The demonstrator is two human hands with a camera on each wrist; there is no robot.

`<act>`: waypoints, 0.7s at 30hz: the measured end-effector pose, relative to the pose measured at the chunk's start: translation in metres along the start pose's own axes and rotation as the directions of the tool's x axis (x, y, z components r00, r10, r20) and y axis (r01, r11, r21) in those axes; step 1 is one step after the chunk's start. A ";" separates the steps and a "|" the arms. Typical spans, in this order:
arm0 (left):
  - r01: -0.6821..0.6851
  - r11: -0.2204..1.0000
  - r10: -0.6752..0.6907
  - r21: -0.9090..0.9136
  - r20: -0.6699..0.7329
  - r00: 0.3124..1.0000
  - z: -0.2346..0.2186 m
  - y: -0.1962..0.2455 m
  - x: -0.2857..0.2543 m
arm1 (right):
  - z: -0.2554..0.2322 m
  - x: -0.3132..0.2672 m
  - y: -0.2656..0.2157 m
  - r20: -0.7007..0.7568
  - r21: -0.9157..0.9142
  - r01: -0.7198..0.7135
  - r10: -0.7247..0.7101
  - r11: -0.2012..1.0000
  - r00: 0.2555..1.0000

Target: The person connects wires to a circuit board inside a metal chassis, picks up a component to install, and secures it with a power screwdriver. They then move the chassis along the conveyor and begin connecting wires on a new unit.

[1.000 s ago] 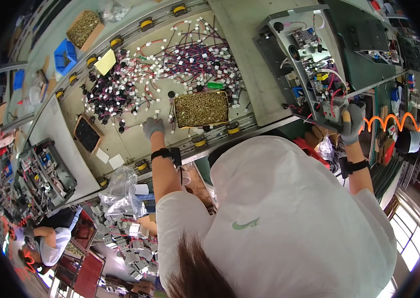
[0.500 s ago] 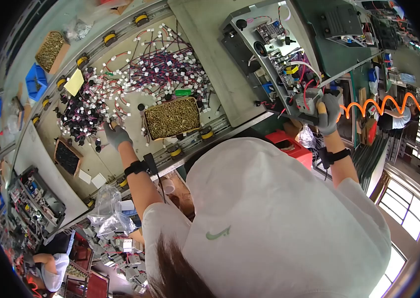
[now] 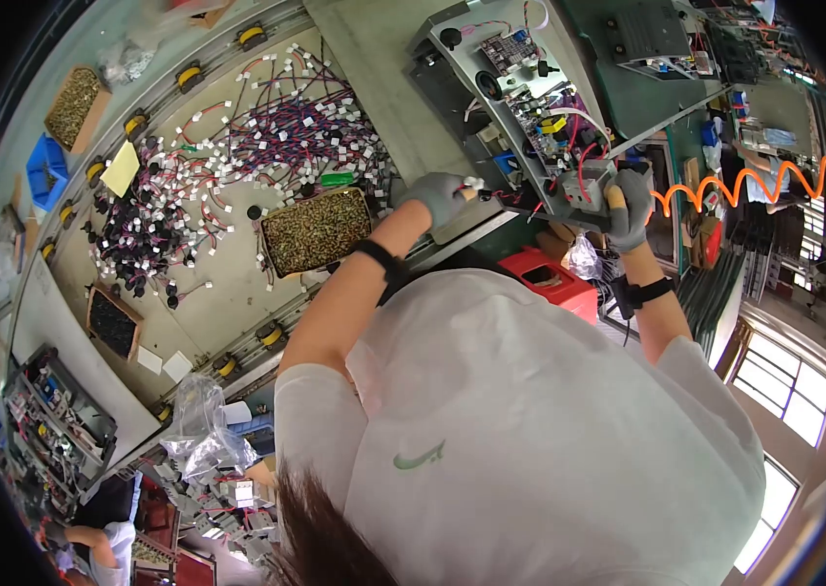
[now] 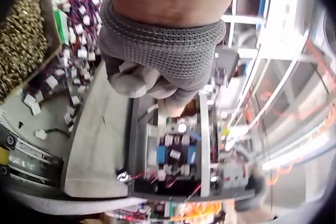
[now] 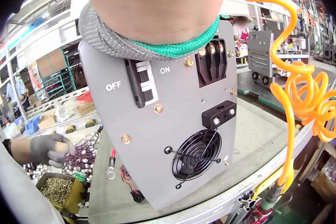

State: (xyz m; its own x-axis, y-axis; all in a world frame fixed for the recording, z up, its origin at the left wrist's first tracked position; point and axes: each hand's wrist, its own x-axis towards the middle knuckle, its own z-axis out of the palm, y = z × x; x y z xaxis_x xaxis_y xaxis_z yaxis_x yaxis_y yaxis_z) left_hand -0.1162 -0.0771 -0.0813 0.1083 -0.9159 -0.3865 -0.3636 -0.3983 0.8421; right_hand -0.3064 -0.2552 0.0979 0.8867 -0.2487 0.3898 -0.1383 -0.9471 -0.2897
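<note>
My left hand (image 3: 440, 199), in a grey glove with bare fingertips, is over the bench in front of the opened metal case (image 3: 491, 107). Its fingers are curled, and a small white connector (image 3: 472, 183) shows at the fingertips in the head view. At the case's near end, my gloved right hand (image 3: 632, 207) grips the top of the grey end panel (image 5: 152, 155), beside a grey breaker block (image 3: 586, 186). That panel carries OFF and ON marks, a switch and a round fan grille (image 5: 197, 153). My right fingers are hidden behind the panel in the right wrist view.
Many wire leads (image 3: 305, 127) with white connectors are piled on the bench. A box of brass-coloured small parts (image 3: 315, 234) sits nearby, and a box of black parts (image 3: 114, 322) lies farther left. An orange coiled hose (image 3: 755, 186) hangs at right. Loose leads with ring ends (image 5: 111, 167) trail beside the case.
My left hand went into the pile of wire leads, then swung right to the case with a white connector at its fingertips. My right hand stays on the end panel; the head view has shifted.
</note>
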 end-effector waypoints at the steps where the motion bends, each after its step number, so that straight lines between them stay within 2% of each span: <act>1: -0.008 1.000 0.008 0.001 0.004 1.000 0.011 0.002 0.016 | -0.003 0.005 -0.009 0.035 0.028 -0.123 0.122 0.992 0.992; 3: -0.186 0.973 0.181 0.136 0.051 0.982 0.038 0.002 0.046 | -0.003 0.004 -0.012 0.029 0.019 -0.135 0.134 0.991 0.991; 4: -0.193 0.972 0.188 0.136 0.053 0.981 0.062 -0.006 0.069 | -0.003 0.005 -0.012 0.023 0.019 -0.142 0.142 0.990 0.990; 6: -0.238 0.949 0.264 -0.208 0.108 0.958 0.105 -0.023 0.106 | -0.003 0.002 -0.007 0.020 0.020 -0.139 0.138 0.990 0.990; 7: -0.155 0.932 0.203 -0.329 0.119 0.972 0.093 -0.013 0.087 | -0.002 -0.001 -0.003 0.021 0.018 -0.141 0.141 0.990 0.990; 8: -0.158 0.932 0.206 -0.326 0.121 0.971 0.073 0.002 0.066 | -0.002 -0.003 0.000 0.021 0.018 -0.144 0.143 0.989 0.989; 10: 0.123 0.889 0.062 -0.441 0.382 0.922 0.038 0.022 0.030 | -0.003 0.000 0.000 0.008 0.012 -0.126 0.126 0.992 0.992; 11: 0.000 0.831 0.183 -0.557 0.273 0.945 0.038 0.018 0.020 | -0.003 0.000 0.000 0.006 0.008 -0.113 0.113 0.994 0.994; 12: 0.002 0.834 0.180 -0.552 0.276 0.944 0.036 0.013 0.010 | -0.003 -0.001 0.001 0.004 0.006 -0.101 0.101 0.995 0.995; 14: 0.073 0.871 0.033 -0.486 0.206 0.978 0.002 0.024 -0.023 | -0.002 -0.003 0.004 -0.013 0.007 -0.089 0.089 0.996 0.996; 15: 0.073 0.877 0.033 -0.476 0.209 0.977 -0.010 0.025 -0.032 | -0.002 -0.004 0.005 -0.027 0.004 -0.072 0.073 0.997 0.997; 17: -0.128 0.986 0.131 -0.107 0.018 0.991 -0.027 0.026 -0.050 | -0.004 -0.004 0.005 0.004 -0.007 -0.062 0.062 0.998 0.998; 18: -0.127 0.987 0.130 -0.100 0.016 0.991 -0.034 0.030 -0.059 | -0.006 -0.001 0.005 0.042 -0.018 -0.040 0.041 0.999 0.998; 19: -0.074 0.983 0.078 -0.170 0.016 0.997 -0.040 0.034 -0.068 | -0.008 0.002 -0.001 0.042 -0.006 -0.085 0.085 0.996 0.996; 21: 0.056 0.952 -0.041 -0.300 0.058 0.997 -0.048 0.035 -0.076 | -0.008 0.005 -0.002 0.044 0.008 -0.087 0.087 0.996 0.995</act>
State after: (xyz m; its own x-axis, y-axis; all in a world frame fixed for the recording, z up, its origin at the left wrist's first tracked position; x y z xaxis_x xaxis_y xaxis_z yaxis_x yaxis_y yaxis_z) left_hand -0.0924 -0.0233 -0.0046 0.0687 -0.8945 -0.4417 -0.0624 -0.4457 0.8930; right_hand -0.3053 -0.2559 0.1074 0.8898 -0.3208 0.3245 -0.2114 -0.9200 -0.3299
